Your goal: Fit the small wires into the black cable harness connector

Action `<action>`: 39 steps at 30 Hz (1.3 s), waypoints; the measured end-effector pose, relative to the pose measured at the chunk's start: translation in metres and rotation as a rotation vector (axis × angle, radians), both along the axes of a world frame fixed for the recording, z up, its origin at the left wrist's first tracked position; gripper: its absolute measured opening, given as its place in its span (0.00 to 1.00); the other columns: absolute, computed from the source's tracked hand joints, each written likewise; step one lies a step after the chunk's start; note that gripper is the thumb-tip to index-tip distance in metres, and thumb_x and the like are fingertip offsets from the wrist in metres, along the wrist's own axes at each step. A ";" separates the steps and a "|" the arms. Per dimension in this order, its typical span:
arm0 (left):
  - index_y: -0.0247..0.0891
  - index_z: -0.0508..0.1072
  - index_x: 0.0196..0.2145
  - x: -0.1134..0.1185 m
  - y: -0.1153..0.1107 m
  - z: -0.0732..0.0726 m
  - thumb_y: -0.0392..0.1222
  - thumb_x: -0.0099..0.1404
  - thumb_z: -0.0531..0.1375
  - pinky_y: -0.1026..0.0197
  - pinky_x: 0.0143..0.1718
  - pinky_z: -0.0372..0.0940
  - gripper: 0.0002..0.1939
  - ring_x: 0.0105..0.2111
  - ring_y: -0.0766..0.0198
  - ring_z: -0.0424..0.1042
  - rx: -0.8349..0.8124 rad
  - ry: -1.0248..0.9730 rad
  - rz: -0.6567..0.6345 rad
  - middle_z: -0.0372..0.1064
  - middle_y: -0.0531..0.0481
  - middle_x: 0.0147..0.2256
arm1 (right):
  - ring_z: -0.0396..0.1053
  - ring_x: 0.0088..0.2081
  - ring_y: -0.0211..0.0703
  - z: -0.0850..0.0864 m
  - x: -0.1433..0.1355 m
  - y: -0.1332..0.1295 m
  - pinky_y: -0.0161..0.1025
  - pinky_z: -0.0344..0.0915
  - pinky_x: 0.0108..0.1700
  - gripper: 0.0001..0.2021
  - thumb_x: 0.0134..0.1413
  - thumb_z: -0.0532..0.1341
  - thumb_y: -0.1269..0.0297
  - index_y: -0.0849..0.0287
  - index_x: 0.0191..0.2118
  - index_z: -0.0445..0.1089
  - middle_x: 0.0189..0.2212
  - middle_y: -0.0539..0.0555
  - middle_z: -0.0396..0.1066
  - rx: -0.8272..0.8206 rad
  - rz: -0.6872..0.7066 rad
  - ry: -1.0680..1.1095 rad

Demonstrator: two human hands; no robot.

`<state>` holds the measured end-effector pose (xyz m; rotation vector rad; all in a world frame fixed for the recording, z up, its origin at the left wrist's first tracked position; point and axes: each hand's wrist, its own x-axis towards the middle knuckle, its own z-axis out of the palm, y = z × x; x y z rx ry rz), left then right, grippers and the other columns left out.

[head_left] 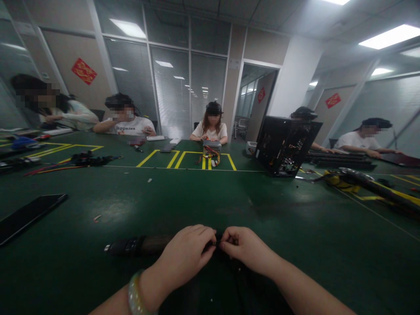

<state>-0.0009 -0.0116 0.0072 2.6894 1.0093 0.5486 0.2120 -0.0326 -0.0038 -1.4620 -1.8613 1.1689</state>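
Observation:
A long dark cylindrical object [141, 246] lies on the green table in front of me, with a ringed black end and a small metal tip pointing left. My left hand [192, 247] is closed in a pinch over its right part and hides much of it. Close by on the right, my right hand [241, 245] is closed too, thumb and forefinger pressed together. The fingertips of both hands meet at a small dark piece, too dim to name. More dark shapes below my right hand are hard to make out.
A black computer case [282, 146] stands at the back right. On the left are a dark flat panel [31, 214] and a bundle of cables [85, 159]. A black and yellow item [357, 179] lies right. Several people sit around the table [262, 197].

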 end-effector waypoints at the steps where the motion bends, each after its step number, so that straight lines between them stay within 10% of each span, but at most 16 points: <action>1: 0.41 0.70 0.39 0.000 0.000 -0.001 0.36 0.63 0.58 0.54 0.46 0.63 0.06 0.41 0.58 0.69 0.000 -0.003 0.000 0.70 0.50 0.40 | 0.65 0.24 0.34 0.000 0.000 0.000 0.27 0.57 0.24 0.06 0.57 0.60 0.64 0.60 0.35 0.72 0.24 0.47 0.69 0.006 -0.002 0.004; 39: 0.41 0.70 0.38 0.001 -0.001 0.000 0.35 0.61 0.57 0.54 0.46 0.63 0.07 0.40 0.58 0.69 -0.001 -0.032 -0.003 0.70 0.50 0.39 | 0.63 0.23 0.32 -0.002 -0.002 0.001 0.26 0.55 0.24 0.04 0.56 0.61 0.66 0.60 0.33 0.72 0.22 0.46 0.68 0.066 -0.007 0.017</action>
